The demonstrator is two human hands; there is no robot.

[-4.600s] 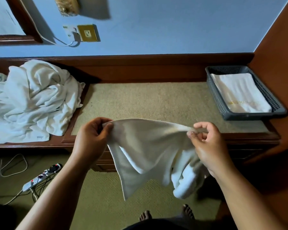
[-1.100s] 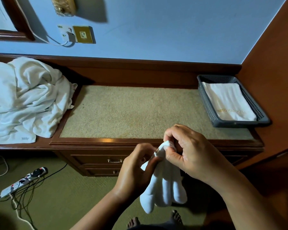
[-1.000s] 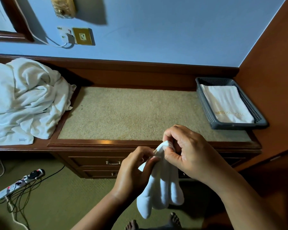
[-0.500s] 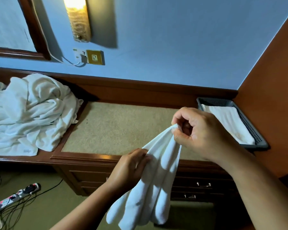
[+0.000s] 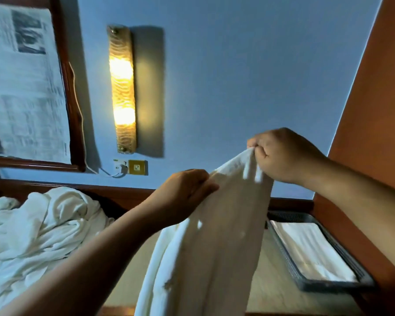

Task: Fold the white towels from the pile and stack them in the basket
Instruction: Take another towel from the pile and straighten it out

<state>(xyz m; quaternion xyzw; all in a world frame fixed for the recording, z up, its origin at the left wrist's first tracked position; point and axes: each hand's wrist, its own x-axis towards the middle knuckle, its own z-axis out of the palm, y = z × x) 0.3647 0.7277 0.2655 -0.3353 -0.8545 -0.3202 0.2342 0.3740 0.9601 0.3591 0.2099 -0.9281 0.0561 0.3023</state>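
Note:
A white towel (image 5: 217, 247) hangs bunched in long folds in front of me, above the counter. My right hand (image 5: 283, 156) pinches its top corner, raised high. My left hand (image 5: 183, 195) grips the towel's upper edge a little lower and to the left. The pile of crumpled white towels (image 5: 37, 233) lies on the counter at the left. At the right stands the dark mesh basket (image 5: 315, 286), with a folded white towel (image 5: 310, 249) lying flat inside it.
The beige-topped wooden counter (image 5: 274, 290) runs below the towel. On the blue wall hang a lit lamp (image 5: 122, 87), a socket plate (image 5: 136, 166) with a plugged cable, and a framed mirror (image 5: 25, 83). An orange-brown wall (image 5: 374, 133) closes the right side.
Both hands have risen with the towel, the right hand highest. The towel hangs longer between them. The view has tilted up toward the wall and lamp.

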